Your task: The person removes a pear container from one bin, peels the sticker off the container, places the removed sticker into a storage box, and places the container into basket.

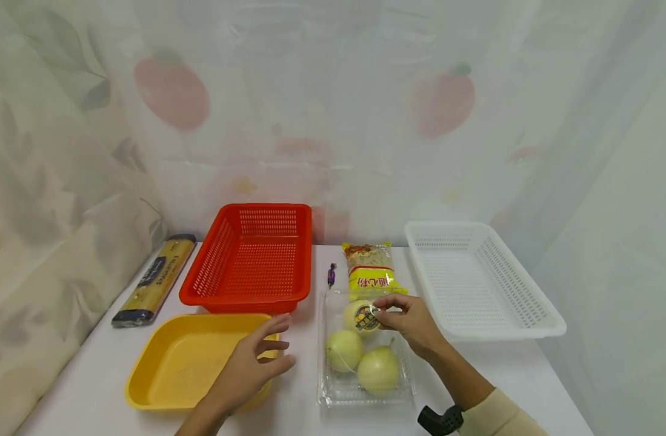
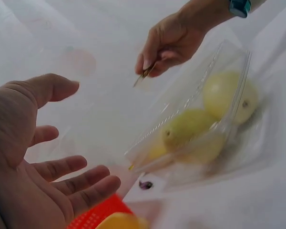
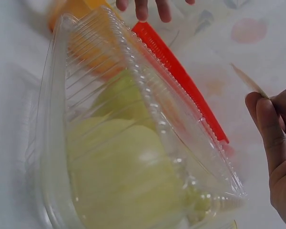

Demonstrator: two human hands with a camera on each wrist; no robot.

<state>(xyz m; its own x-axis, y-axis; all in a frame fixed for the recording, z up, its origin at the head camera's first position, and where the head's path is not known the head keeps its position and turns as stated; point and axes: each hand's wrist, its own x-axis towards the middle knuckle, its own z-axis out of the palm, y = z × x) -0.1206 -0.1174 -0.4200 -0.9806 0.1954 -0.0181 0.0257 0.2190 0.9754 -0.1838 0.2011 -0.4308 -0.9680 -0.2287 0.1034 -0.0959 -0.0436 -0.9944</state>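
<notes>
Between thumb and index finger my right hand [image 1: 414,327] pinches the edge of a round label sticker [image 1: 365,317]. The sticker is held over a clear plastic clamshell box [image 1: 333,401] and overlaps the rear pear in the head view. Inside the box lie three pale yellow-green pears [image 1: 379,370], seen through the plastic; the left wrist view shows the lid standing at a slant above the pears [image 2: 190,129]. My left hand [image 1: 251,363] hovers at the right edge of a yellow basin [image 1: 169,363], fingers spread and holding nothing.
A red basket [image 1: 267,260] stands behind the basin, with a pasta packet [image 1: 158,278] to its left. Behind the box lie a yellow noodle bag [image 1: 372,269] and a purple-wrapped candy [image 1: 331,275]. A white basket [image 1: 480,278] stands at right. A printed curtain [image 1: 322,109] hangs behind.
</notes>
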